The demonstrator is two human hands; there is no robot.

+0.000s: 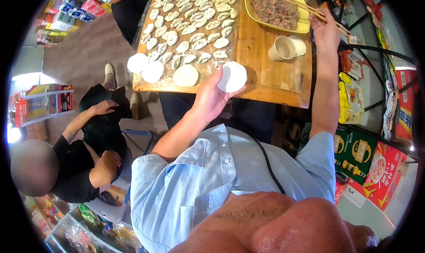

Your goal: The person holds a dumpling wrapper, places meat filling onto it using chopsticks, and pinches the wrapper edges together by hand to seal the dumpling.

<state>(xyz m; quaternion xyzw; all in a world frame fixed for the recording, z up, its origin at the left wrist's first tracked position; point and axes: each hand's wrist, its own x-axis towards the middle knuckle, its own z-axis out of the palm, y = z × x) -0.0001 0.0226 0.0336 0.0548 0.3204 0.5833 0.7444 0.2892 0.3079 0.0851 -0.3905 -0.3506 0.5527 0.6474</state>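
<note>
Your left hand holds a round white wrapper, your right hand tan chopsticks. Black-framed shelves flank the brown wooden table.

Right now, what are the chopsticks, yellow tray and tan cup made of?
Chopsticks: probably plain wood or bamboo, given their brownish colour. Yellow tray: likely smooth plastic; its colour is bright and even. Tan cup: perhaps matte paper, since it looks dull.

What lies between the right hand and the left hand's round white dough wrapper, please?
In the head view: a beige paper cup and a whitish round object, on the brown wooden tabletop.
</note>
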